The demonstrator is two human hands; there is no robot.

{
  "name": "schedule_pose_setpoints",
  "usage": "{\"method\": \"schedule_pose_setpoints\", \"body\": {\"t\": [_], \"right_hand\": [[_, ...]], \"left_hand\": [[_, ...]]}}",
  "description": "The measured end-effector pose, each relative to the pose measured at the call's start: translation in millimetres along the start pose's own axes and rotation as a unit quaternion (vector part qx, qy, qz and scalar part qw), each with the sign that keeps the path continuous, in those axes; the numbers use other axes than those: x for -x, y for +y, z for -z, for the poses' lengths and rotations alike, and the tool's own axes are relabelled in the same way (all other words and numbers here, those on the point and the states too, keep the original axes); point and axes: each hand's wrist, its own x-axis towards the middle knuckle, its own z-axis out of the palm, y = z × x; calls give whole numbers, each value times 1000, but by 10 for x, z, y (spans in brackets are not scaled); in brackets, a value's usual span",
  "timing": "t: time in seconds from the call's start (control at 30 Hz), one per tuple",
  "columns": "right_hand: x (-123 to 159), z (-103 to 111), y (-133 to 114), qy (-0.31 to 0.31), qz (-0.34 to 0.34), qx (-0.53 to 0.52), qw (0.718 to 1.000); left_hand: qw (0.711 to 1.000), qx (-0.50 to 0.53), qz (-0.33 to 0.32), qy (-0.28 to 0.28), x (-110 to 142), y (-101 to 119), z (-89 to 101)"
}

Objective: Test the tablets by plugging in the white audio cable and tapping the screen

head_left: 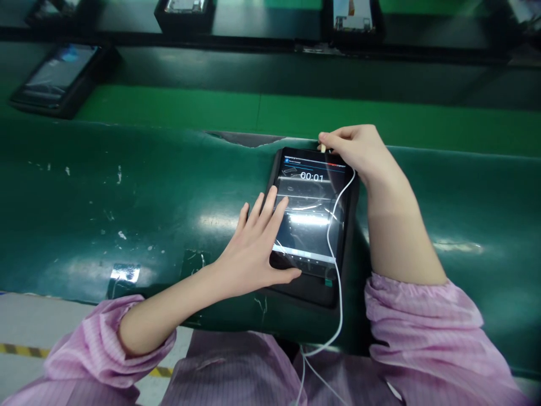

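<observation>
A black tablet (315, 197) lies on the dark green conveyor belt (127, 192), its lit screen showing 00:01. My left hand (257, 242) rests flat on the tablet's left side, fingers stretched out over the screen and thumb on the lower bezel. My right hand (355, 149) is at the tablet's top edge, fingers pinched on the small plug (323, 148) of a white cable (336, 237). The cable runs down across the screen's right side and off the belt towards my lap.
Another tablet in a black tray (59, 76) lies at the far left on the green surface. Several more black trays (355, 20) with devices stand along the back edge. A torn patch (240, 138) marks the belt just behind the tablet. Grey floor with a yellow stripe (25, 351) shows bottom left.
</observation>
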Motion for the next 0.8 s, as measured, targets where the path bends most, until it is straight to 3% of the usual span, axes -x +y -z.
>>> {"method": "schedule_pose_setpoints", "body": {"t": [0.3,0.43,0.53,0.63,0.73,0.8], "right_hand": [[-48,-52,-71,23,-97,-111,989],[-142,-62,-44,112,-88,-135,981],[-161,51,11,202,-76,-163,963],[46,280,129,299,-57,-175,936],[483,556,311,397,-40,-147,905],[789,745,462,422,-22,-123,898]], "left_hand": [[1000,21,16,-14,33,13,14],[999,34,32,-4,3,42,41],[997,55,45,15,66,93,41],[995,67,55,52,321,115,-99],[993,66,69,73,647,75,-375],[990,54,76,105,764,68,-538]]}}
